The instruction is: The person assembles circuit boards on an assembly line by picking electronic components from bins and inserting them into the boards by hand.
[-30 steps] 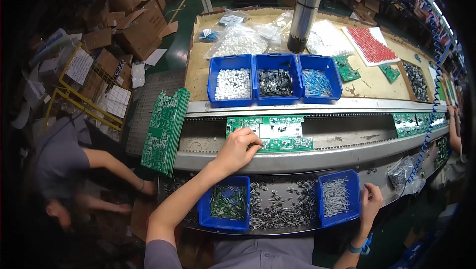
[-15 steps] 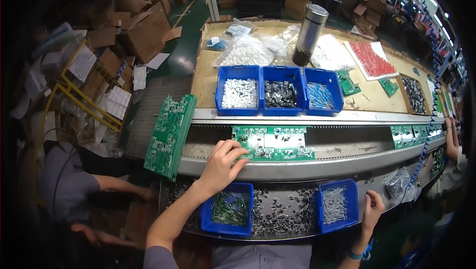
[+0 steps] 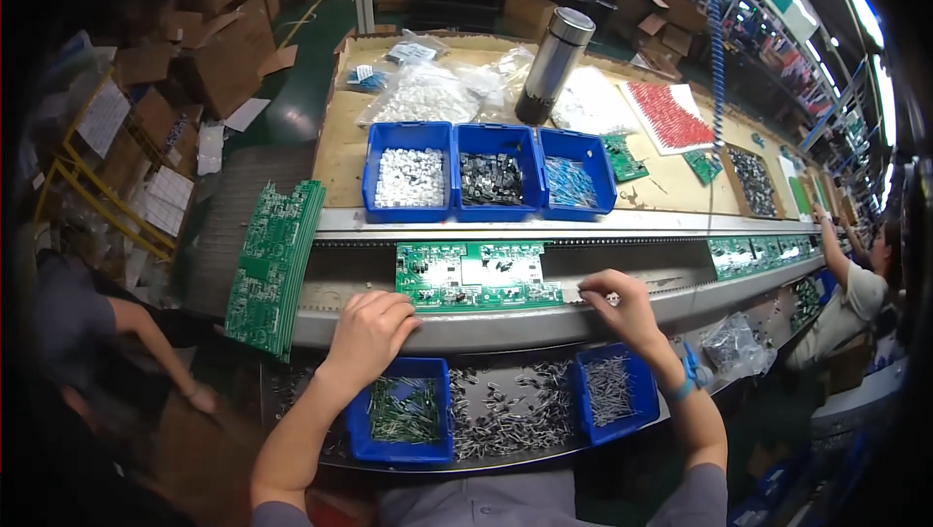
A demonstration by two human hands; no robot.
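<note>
A green circuit board fitted with small parts lies on the conveyor rail in front of me. At its near left corner is my left hand, fingers curled together; its fingertips hide whatever they may hold. Off the board's right end, my right hand hovers over the rail with thumb and index finger pinched around a tiny pale thing too small to name. Below my left hand sits a blue bin of green-bodied leaded parts. A blue bin of thin silvery leaded parts stands below my right hand.
Loose leaded parts cover the tray between the near bins. Stacked green boards lean at left. Three blue bins and a steel flask stand behind the rail. Further boards and a co-worker are at right.
My right hand has come up from beside the right bin to the board's right end. The left hand has drawn back slightly to the board's near edge. The view has shifted right.
</note>
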